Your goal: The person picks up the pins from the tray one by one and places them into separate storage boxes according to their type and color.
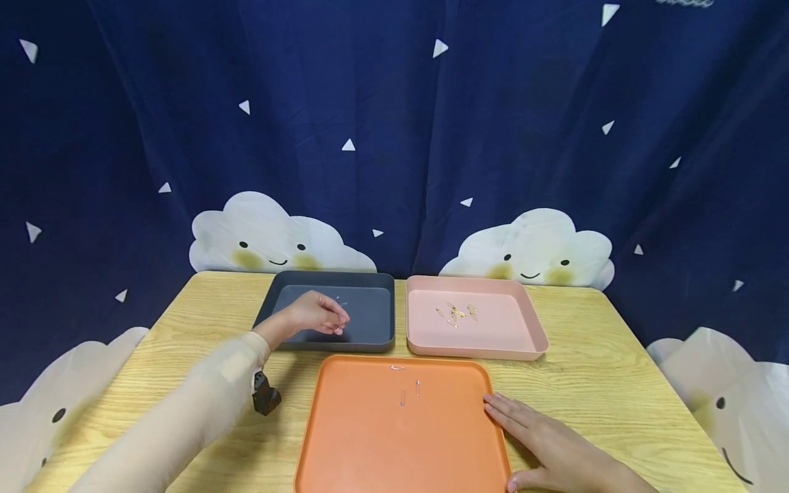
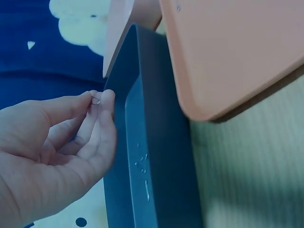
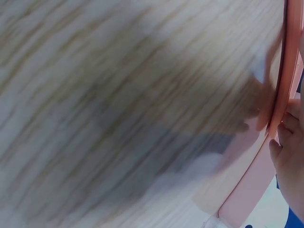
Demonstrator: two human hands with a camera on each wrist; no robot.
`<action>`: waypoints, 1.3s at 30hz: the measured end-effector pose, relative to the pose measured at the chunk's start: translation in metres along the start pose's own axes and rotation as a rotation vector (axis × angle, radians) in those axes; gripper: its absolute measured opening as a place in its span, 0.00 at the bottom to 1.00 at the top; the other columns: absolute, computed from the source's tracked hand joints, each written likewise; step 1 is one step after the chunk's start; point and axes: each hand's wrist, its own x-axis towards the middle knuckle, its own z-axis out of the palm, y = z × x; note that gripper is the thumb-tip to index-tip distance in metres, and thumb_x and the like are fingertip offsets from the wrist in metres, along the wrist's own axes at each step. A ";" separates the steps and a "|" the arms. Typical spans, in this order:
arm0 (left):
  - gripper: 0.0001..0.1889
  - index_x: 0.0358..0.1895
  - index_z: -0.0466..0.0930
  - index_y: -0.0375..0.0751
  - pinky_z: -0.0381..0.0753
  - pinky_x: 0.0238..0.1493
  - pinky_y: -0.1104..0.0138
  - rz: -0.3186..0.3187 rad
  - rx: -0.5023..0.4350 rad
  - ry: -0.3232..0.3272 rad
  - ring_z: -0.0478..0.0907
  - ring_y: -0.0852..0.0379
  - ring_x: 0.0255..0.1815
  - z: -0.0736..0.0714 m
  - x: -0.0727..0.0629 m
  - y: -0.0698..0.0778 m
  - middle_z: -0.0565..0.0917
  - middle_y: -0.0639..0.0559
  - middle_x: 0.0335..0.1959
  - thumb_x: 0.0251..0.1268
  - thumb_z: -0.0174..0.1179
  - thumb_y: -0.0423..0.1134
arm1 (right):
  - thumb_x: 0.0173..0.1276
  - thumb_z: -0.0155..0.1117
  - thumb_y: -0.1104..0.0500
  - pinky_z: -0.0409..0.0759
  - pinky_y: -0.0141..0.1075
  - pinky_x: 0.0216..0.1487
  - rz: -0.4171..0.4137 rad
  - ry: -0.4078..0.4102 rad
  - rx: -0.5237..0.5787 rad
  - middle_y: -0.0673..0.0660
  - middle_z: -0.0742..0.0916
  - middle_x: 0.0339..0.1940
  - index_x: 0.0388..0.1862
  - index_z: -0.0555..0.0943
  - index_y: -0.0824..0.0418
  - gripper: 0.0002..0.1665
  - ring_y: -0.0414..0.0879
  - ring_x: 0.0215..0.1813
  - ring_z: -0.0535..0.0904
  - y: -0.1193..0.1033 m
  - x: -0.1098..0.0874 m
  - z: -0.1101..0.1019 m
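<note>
My left hand [image 1: 317, 313] is over the dark grey tray [image 1: 383, 344], pinching a small silver safety pin [image 2: 96, 101] between thumb and fingertips. Several small silver pins [image 2: 147, 190] lie on the grey tray's floor. My right hand [image 1: 542, 438] rests its fairly straight fingers on the right rim of the orange tray [image 1: 407, 452]. Three silver safety pins [image 1: 403, 398] lie apart near the far side of that orange tray. In the right wrist view, only part of the right hand [image 3: 289, 152] shows at the right edge.
A pink tray [image 1: 425, 335] with several gold safety pins [image 1: 456, 313] stands right of the grey one. All the trays sit on a wooden table [image 1: 592, 356]. A dark blue curtain [image 1: 394, 89] with clouds and triangles hangs behind. A black device [image 1: 266, 395] is at my left wrist.
</note>
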 end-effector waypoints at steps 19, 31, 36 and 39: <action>0.14 0.49 0.80 0.21 0.83 0.36 0.72 -0.076 0.134 0.016 0.81 0.66 0.24 -0.010 0.025 0.019 0.86 0.53 0.23 0.63 0.57 0.28 | 0.57 0.57 0.27 0.29 0.11 0.70 -0.068 0.047 -0.113 0.52 0.65 0.77 0.77 0.57 0.55 0.56 0.45 0.75 0.63 0.004 0.000 0.004; 0.11 0.47 0.79 0.21 0.85 0.37 0.69 -0.233 0.132 -0.042 0.82 0.62 0.26 -0.033 0.048 0.021 0.85 0.50 0.25 0.65 0.55 0.25 | 0.57 0.57 0.27 0.29 0.10 0.70 -0.053 0.031 -0.107 0.51 0.64 0.78 0.78 0.55 0.54 0.57 0.40 0.78 0.57 0.003 -0.002 0.007; 0.05 0.33 0.84 0.31 0.87 0.38 0.67 -0.283 0.008 -0.192 0.86 0.56 0.31 -0.081 0.140 -0.070 0.87 0.45 0.28 0.53 0.64 0.24 | 0.58 0.56 0.27 0.30 0.09 0.69 -0.039 0.003 -0.077 0.50 0.63 0.78 0.78 0.54 0.52 0.56 0.41 0.77 0.59 0.001 0.000 0.006; 0.05 0.32 0.84 0.33 0.87 0.40 0.67 -0.384 0.006 -0.202 0.87 0.54 0.32 -0.102 0.182 -0.111 0.88 0.45 0.29 0.51 0.64 0.24 | 0.58 0.56 0.27 0.36 0.12 0.72 -0.041 -0.009 -0.061 0.50 0.63 0.78 0.78 0.54 0.52 0.56 0.43 0.77 0.59 0.000 0.001 0.005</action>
